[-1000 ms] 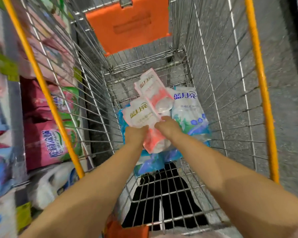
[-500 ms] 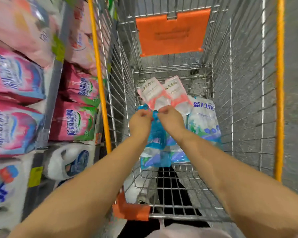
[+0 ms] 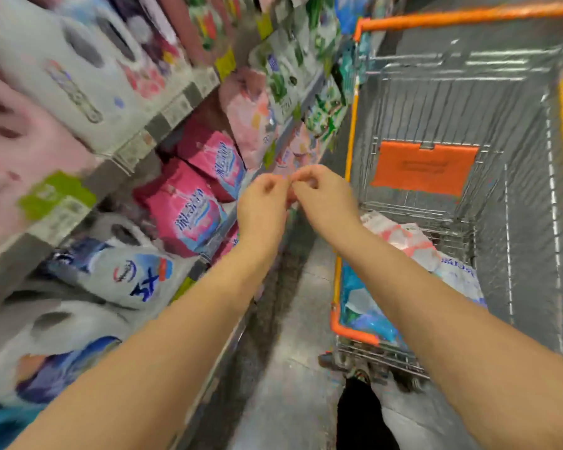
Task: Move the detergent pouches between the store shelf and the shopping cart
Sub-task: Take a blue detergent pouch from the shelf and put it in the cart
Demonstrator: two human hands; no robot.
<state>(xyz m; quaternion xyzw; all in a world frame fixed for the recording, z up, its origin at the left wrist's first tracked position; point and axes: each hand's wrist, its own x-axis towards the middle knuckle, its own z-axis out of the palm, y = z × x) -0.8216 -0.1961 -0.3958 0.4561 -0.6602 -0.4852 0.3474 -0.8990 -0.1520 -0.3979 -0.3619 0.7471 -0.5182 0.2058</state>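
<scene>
**Step status: hands at the shelf face, left of the cart**

Position. Both arms reach forward to the left of the shopping cart [image 3: 468, 16], toward the store shelf [image 3: 163, 125]. The left hand [image 3: 262, 203] and the right hand [image 3: 322, 196] are held close together, just outside the cart's left rail and in front of the shelved stock.

Hand state. The fingers of both hands are curled, with the fingertips drawn toward each other. Motion blur hides what lies between them, so I cannot tell whether either hand pinches a pouch edge or holds nothing.

Task items. Pink-and-white detergent pouches [image 3: 400, 237] lie inside the cart on its floor, below the orange seat flap [image 3: 423, 168]. A white-and-blue pouch [image 3: 459, 274] lies beside them, and blue pouches [image 3: 361, 306] rest against the near left corner. Pink pouches [image 3: 189, 212] are stacked on the shelf, left of the cart.

Step in hand. Judged from the posture, this is a reach to the shelf side of the transfer.

Next move. It calls for a firm two-handed grip on one pouch's top edge, then a lift clear over the cart's left rail.
</scene>
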